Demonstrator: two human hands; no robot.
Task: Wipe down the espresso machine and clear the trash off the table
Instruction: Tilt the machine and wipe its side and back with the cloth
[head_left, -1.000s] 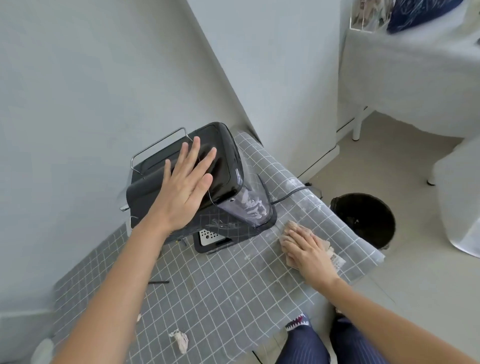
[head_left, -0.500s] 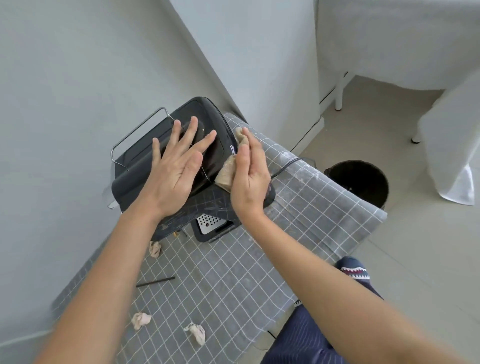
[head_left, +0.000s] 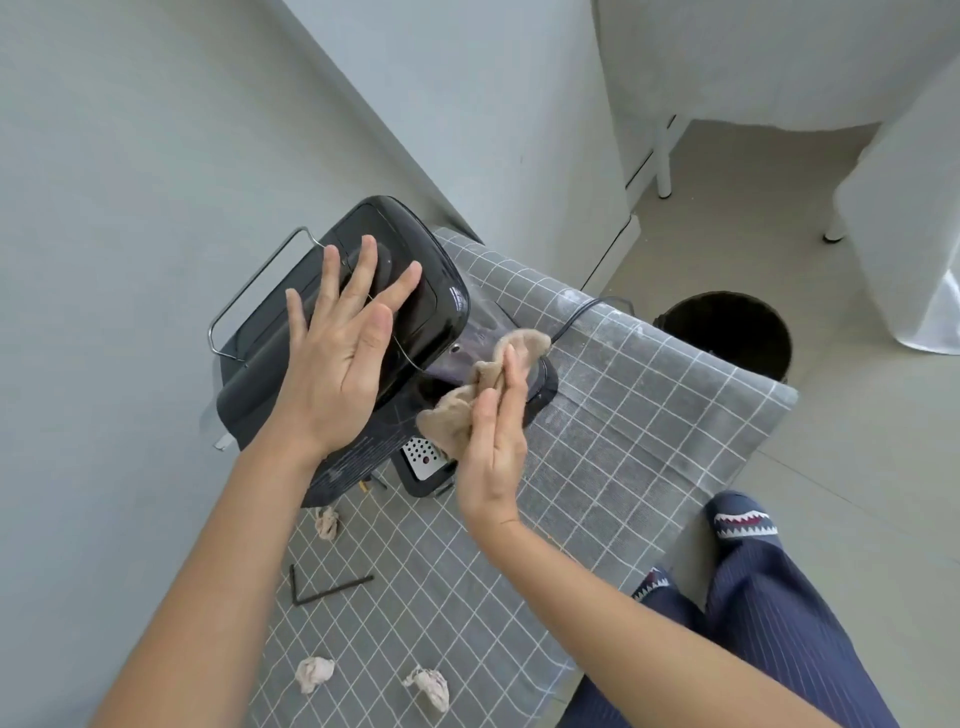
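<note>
The black espresso machine stands at the table's far end against the wall. My left hand lies flat on its top, fingers spread. Pressed against the machine's right side is a beige cloth, held by my right hand. The cloth covers part of the clear water tank. Three crumpled paper wads lie on the grey checked tablecloth: one just in front of the machine, two near the front edge. Two thin black sticks form an L on the cloth.
A black bin stands on the floor just past the table's right end. The machine's black cord runs over the table toward the wall. White-draped furniture stands at the right. My legs and slippers are below the table's edge.
My right hand lifted the cloth off the table and brought it to the machine's right side, then slid it down. My left hand stayed on top. The view tilted down.
</note>
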